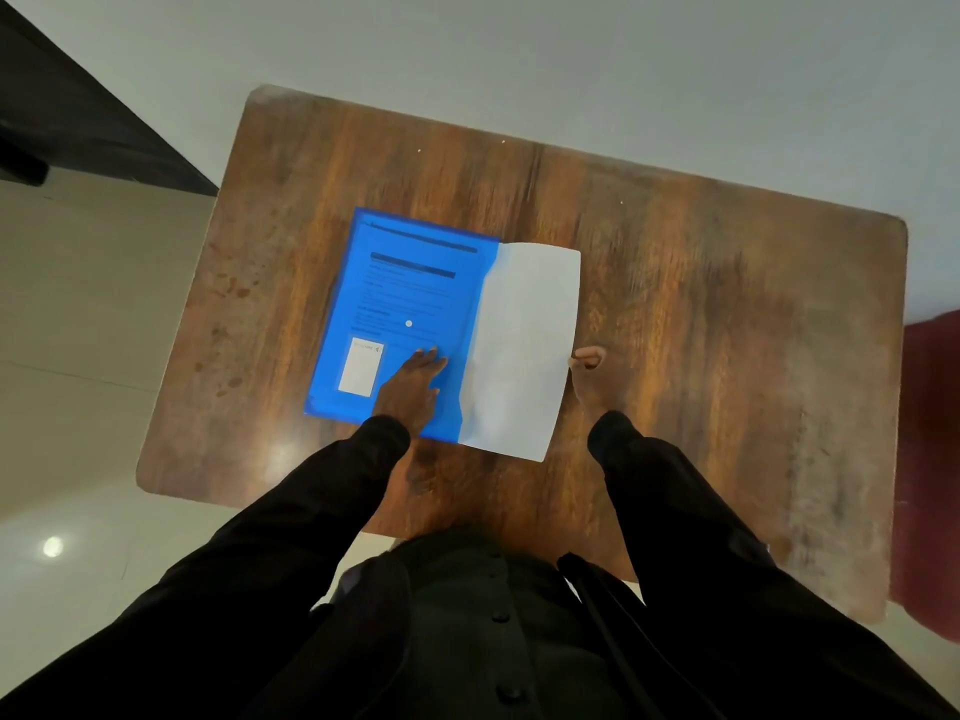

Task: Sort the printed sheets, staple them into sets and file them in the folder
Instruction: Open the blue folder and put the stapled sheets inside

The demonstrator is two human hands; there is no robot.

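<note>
Pressing flat on the blue folder (405, 283), the left hand (410, 387) lies palm down with its fingers (431, 356) straight and close together, pointing away from the person; they hold nothing and simply rest on the folder's near right part. The left arm, in a black sleeve (311, 501), reaches forward from the lower left, the wrist just over the folder's near edge. The right hand (589, 374) sits at the right edge of the white sheets (524, 350), its fingers (592, 354) curled in narrowly, with thumb and fingertip meeting on that edge in a pinch; motion blur hides the finer detail of the grip. The right forearm comes in straight from below, the hand tilted with its back towards the camera. The folder lies flat on the wooden surface (727, 330), left of centre and turned slightly clockwise. Printed text shows through its translucent cover, along with a small white dot (409, 323) and a white label (361, 366) near its near left corner. The sheets are partly inside the folder: their left part is tinted blue under the cover, while the right part juts out bare onto the surface. How many sheets there are cannot be told. A dark red object (930, 459) stands beyond the surface's right edge.
</note>
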